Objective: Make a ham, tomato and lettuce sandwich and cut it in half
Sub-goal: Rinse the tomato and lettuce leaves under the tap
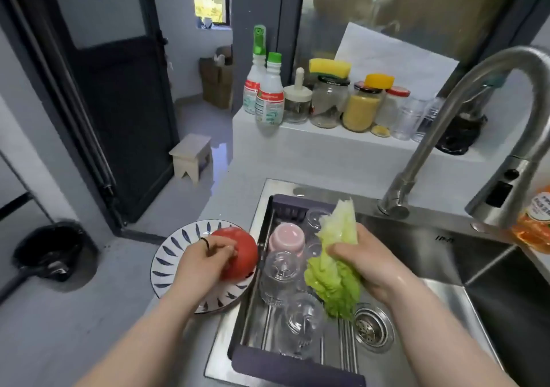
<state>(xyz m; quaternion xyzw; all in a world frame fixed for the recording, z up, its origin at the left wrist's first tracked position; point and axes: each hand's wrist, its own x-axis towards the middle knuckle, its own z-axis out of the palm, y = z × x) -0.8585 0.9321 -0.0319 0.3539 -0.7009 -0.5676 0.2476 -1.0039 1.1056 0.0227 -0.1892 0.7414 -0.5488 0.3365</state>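
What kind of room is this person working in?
Most likely a home kitchen: a steel sink with a tall faucet, a rack of glasses in it, and food jars on the ledge behind.

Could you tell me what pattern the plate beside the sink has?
The plate is white with dark blue leaf strokes; head view.

Home kitchen: steel sink with gooseneck tap at right, drying rack of glasses lower centre, jars and cleaning bottles along ledge at upper centre.
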